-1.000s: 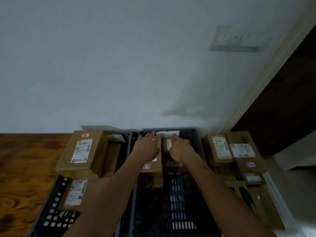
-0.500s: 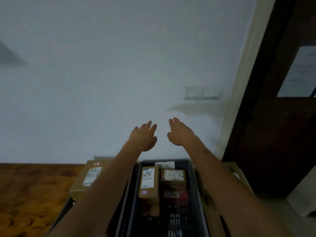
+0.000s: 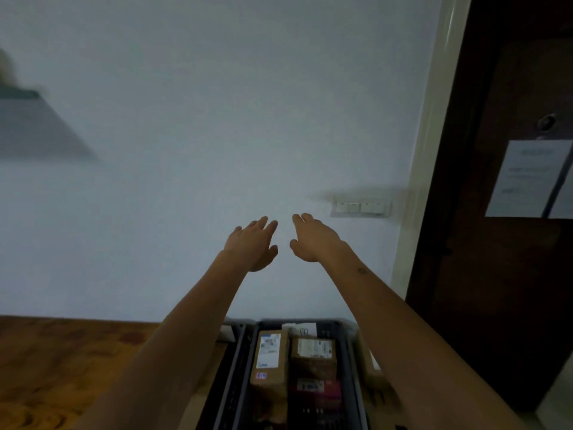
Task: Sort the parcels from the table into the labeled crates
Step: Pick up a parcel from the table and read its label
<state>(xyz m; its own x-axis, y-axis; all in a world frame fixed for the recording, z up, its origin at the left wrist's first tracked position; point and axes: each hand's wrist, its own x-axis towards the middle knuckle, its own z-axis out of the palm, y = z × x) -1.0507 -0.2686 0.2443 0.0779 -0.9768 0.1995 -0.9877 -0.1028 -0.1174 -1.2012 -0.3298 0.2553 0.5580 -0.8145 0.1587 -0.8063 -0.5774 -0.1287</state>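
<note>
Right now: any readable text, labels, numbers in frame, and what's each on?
None legible.
Tall parcel: white shipping label and small red-blue sticker, both blurred.
Shorter parcel: white label, too small to read.
Red parcel: pale label, blurred.
White slip at the crate back: marks unreadable.
Paper sheet on the dark door: print blurred.

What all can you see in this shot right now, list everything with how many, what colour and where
Crate: one fully seen, dark grey, bottom centre.
Parcels: two brown cardboard, side by side at the crate's far end; one reddish below the right one.
Paper slip: one, white, against the crate's far wall.
Floor: brown wood, lower left.
Wall: pale.
Switch plate: one, white, on the wall.
Door: dark brown, right, with a white notice.
Left hand: raised, holding nothing.
Right hand: raised, holding nothing.
</note>
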